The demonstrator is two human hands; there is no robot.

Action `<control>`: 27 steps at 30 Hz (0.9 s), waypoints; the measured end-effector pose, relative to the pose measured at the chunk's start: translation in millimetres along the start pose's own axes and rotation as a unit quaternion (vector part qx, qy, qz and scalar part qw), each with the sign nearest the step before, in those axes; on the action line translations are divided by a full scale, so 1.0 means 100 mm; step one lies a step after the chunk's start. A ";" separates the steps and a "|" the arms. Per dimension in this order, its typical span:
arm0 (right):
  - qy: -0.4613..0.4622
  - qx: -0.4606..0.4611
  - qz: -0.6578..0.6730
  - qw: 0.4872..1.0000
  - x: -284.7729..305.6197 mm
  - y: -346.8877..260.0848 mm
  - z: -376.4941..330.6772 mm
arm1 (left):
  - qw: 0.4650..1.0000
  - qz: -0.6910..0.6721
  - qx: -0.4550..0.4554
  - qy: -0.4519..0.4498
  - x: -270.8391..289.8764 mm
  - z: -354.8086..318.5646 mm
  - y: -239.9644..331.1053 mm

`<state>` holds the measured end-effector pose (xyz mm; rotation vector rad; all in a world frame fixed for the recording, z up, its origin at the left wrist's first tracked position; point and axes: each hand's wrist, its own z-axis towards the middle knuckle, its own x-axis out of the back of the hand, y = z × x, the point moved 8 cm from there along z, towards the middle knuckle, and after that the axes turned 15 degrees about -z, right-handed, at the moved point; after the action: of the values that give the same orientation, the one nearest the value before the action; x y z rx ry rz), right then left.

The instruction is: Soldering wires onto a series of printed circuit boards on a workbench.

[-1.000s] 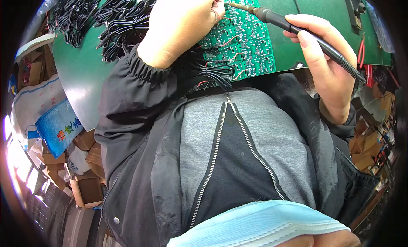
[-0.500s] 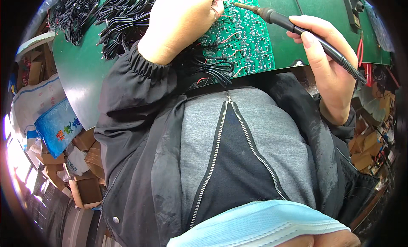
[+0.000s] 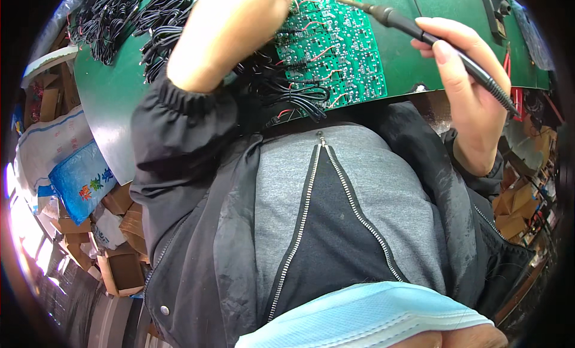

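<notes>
My right hand [image 3: 476, 90] grips a black soldering iron [image 3: 408, 27] like a pen. Its brownish tip points left, over the upper part of a panel of green circuit boards [image 3: 359, 69]. My left hand [image 3: 245, 18] reaches over the panel's left side at the top edge of the view. Its fingers look curled together, but their tips are partly cut off, and what they hold is hidden. Short red wires [image 3: 321, 54] lie along the boards' left side. Black cables [image 3: 299, 95] run from there beneath my left forearm.
Bundles of black cables [image 3: 108, 24] lie on the green tabletop [image 3: 111, 108] at the left. A black stand-like object [image 3: 496, 15] sits at the far right. Cardboard boxes [image 3: 123, 270] and a blue and white sack [image 3: 81, 177] are below the table's left side.
My left hand has shifted left and slightly up, uncovering more of the boards and wires. The soldering iron has moved a little right, its tip drawing up slightly.
</notes>
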<state>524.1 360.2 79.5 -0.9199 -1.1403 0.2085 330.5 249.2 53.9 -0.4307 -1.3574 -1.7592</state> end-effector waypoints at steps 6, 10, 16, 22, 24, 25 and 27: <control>0.028 -0.001 -0.015 0.999 0.04 0.07 0.07 | 0.998 0.022 -0.033 0.053 -0.07 0.08 -0.10; 0.024 0.020 -0.003 1.000 0.06 0.08 0.11 | 0.997 -0.041 0.048 0.052 -0.06 0.03 -0.19; 0.026 0.024 -0.020 0.999 0.09 0.15 0.16 | 0.989 -0.080 0.111 0.060 -0.04 0.04 -0.24; 0.034 0.012 0.004 0.999 0.07 0.20 0.14 | 0.991 -0.051 0.105 0.058 -0.01 0.02 -0.24; 0.037 0.013 -0.001 0.999 0.07 0.20 0.13 | 0.993 -0.058 0.071 0.069 -0.02 0.01 -0.27; 0.037 0.014 -0.001 0.999 0.07 0.20 0.13 | 0.993 -0.057 0.071 0.070 0.00 0.00 -0.26; 0.031 0.018 -0.004 0.999 0.08 0.20 0.12 | 0.995 -0.041 0.082 0.044 0.00 0.01 -0.21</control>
<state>523.0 383.5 71.7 -0.8831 -1.0797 0.1918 313.5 250.9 41.3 -0.2070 -1.4605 -1.6957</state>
